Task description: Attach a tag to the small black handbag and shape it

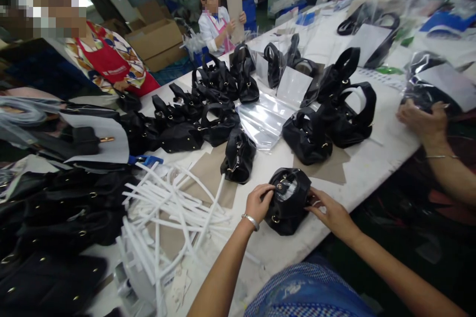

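Note:
A small black handbag (288, 213) with gold rings stands on the white table in front of me, clear wrapping showing in its opening. My left hand (259, 202), with a silver bangle at the wrist, grips the bag's left side, thumb at the top edge. At the right side, my right hand (329, 210) pinches around the bag's edge, close to a small white piece; the fingertips are partly hidden. Another black handbag (240, 156) with a zip sits just beyond, at the upper left.
White foam strips (178, 208) lie heaped left of my hands. Clear plastic bags (264, 121) and several black handbags (307, 136) fill the table's middle. A co-worker's hands (424, 121) hold a plastic-wrapped bag at right. Two people stand across the table.

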The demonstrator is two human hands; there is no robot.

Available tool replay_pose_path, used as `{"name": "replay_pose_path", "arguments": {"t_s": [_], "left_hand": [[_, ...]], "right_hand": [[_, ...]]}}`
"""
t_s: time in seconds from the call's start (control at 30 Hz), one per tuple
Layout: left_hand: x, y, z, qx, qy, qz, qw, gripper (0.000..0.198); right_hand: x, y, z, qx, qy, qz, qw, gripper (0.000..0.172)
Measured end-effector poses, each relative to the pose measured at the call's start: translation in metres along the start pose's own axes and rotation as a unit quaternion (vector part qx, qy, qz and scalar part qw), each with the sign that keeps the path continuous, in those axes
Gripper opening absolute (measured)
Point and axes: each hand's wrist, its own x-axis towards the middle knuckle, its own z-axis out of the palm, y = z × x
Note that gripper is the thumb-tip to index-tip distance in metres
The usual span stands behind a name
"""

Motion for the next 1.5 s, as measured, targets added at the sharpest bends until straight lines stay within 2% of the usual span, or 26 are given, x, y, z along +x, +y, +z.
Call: {"name": "replay_pose_path", "arguments": {"t_s": [0.13, 0.3, 0.37, 0.43, 0.5, 0.57, 0.63, 0.73, 0.8, 0.9, 0.97, 1.07, 1.13, 1.23, 1.33, 1.37, 1.5], "left_hand": [[-0.021, -0.005, -0.006, -0.034, 0.015, -0.023, 0.999, 0.027], [-0.027, -0.013, -0.018, -0.073, 0.056, -0.083, 0.992, 0.034], [-0.033, -0.012, -0.024, -0.071, 0.057, -0.080, 0.993, 0.033], [-0.044, -0.015, -0.033, -0.076, 0.068, -0.083, 0.991, 0.030], [-0.060, -0.028, -0.050, -0.104, 0.106, -0.113, 0.982, 0.031], [-0.084, -0.051, -0.073, -0.129, 0.183, -0.163, 0.961, 0.034], [-0.115, -0.078, -0.100, -0.086, 0.267, -0.213, 0.936, 0.034], [-0.157, -0.105, -0.127, 0.045, 0.319, -0.255, 0.912, 0.028], [-0.176, -0.112, -0.133, 0.093, 0.320, -0.265, 0.905, 0.023], [-0.200, -0.113, -0.134, 0.149, 0.347, -0.269, 0.886, 0.019], [-0.222, -0.113, -0.138, 0.182, 0.391, -0.288, 0.855, 0.022], [-0.264, -0.120, -0.150, 0.209, 0.446, -0.344, 0.800, 0.026], [-0.290, -0.126, -0.157, 0.226, 0.441, -0.379, 0.781, 0.023], [-0.310, -0.138, -0.160, 0.251, 0.388, -0.415, 0.783, 0.029], [-0.309, -0.150, -0.162, 0.278, 0.336, -0.436, 0.787, 0.054], [-0.308, -0.153, -0.164, 0.286, 0.321, -0.439, 0.789, 0.054], [-0.307, -0.159, -0.175, 0.292, 0.270, -0.434, 0.808, 0.032]], "right_hand": [[0.014, -0.022, 0.004, -0.027, -0.021, -0.018, 0.999, 0.016], [0.008, -0.048, 0.037, 0.007, -0.020, -0.011, 1.000, 0.017], [-0.003, -0.047, 0.047, 0.010, -0.010, -0.019, 1.000, 0.018], [-0.018, -0.040, 0.047, -0.005, -0.009, -0.035, 0.999, 0.021], [-0.034, -0.032, 0.039, -0.033, -0.014, -0.054, 0.998, 0.026], [-0.049, -0.024, 0.029, -0.071, 0.006, -0.066, 0.995, 0.032], [-0.063, -0.023, 0.022, -0.100, 0.001, -0.071, 0.992, 0.036], [-0.076, -0.038, 0.027, -0.082, -0.096, -0.114, 0.985, 0.028], [-0.078, -0.055, 0.041, -0.040, -0.205, -0.136, 0.968, 0.024], [-0.069, -0.073, 0.067, -0.005, -0.350, -0.122, 0.929, 0.029], [-0.062, -0.072, 0.079, -0.017, -0.382, -0.114, 0.917, 0.033], [-0.054, -0.057, 0.089, -0.049, -0.364, -0.112, 0.923, 0.037], [-0.051, -0.045, 0.094, -0.059, -0.366, -0.116, 0.922, 0.037], [-0.052, -0.038, 0.102, -0.057, -0.396, -0.137, 0.906, 0.033], [-0.052, -0.043, 0.111, -0.057, -0.429, -0.151, 0.889, 0.030], [-0.051, -0.046, 0.113, -0.059, -0.436, -0.154, 0.884, 0.031], [-0.042, -0.055, 0.119, -0.069, -0.436, -0.171, 0.881, 0.030]]}}
